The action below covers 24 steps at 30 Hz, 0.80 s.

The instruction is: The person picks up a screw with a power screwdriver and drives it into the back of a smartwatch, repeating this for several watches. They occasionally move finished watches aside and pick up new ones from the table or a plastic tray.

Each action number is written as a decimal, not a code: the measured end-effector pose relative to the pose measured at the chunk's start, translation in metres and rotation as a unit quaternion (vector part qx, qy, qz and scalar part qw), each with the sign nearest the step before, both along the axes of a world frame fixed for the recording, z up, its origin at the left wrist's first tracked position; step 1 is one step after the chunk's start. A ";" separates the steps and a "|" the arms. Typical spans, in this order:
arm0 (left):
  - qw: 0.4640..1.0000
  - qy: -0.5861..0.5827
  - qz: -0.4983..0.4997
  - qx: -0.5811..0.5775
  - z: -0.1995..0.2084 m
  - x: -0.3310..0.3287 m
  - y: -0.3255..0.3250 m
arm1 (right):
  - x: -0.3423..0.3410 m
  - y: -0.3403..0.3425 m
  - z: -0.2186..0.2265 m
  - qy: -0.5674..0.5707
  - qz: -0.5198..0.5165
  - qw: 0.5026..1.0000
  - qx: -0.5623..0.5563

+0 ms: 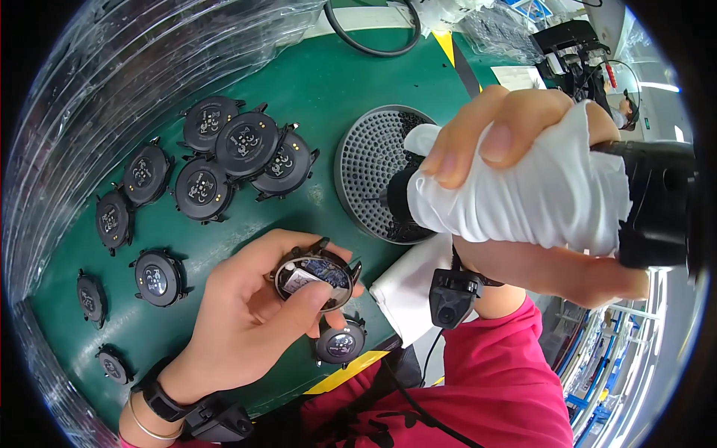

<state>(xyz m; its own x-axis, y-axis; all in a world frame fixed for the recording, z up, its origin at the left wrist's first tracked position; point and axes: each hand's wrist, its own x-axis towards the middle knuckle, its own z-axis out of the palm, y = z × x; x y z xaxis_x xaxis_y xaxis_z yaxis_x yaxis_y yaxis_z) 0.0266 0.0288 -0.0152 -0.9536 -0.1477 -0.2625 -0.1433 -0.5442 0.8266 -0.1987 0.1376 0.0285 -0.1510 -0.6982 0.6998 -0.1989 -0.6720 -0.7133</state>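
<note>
My left hand [250, 302] holds an open round smartwatch case [317, 276], thumb across its inside. A circuit board and a silvery battery show within. My right hand [508, 127] is wrapped round an electric screwdriver [657, 198] whose body is covered in white cloth. The black nose of the tool points left over a round grey screw tray [345, 187] pitted with small holes. Dark screws lie piled along the far right of that tray. Where the bit ends is hard to make out. Just below my left fingers lies a black watch case [342, 342], back up.
Several black watch cases [246, 144] lie back up on the green mat [314, 67], some overlapping. Clear plastic sheeting [97, 97] walls the left side. A white cloth [411, 287] lies beside the tray. A black cable loop [373, 52] rests at the far edge.
</note>
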 end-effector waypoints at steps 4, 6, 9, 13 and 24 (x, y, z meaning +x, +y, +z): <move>0.998 0.016 0.036 -0.043 0.000 -0.001 0.004 | -0.004 -0.011 0.000 0.011 0.028 0.999 -0.024; 0.984 0.012 0.011 -0.176 0.006 0.000 0.002 | -0.005 -0.011 -0.001 0.017 0.045 0.998 -0.036; 0.927 0.039 0.011 -0.372 0.004 -0.004 0.005 | -0.003 -0.001 -0.002 0.007 0.006 1.000 -0.010; 0.782 0.082 0.030 -0.617 -0.002 -0.010 0.018 | -0.003 -0.002 0.000 0.010 0.026 1.000 0.006; 0.815 0.128 0.021 -0.565 -0.012 -0.007 0.010 | -0.001 0.002 0.011 0.021 0.112 0.991 0.066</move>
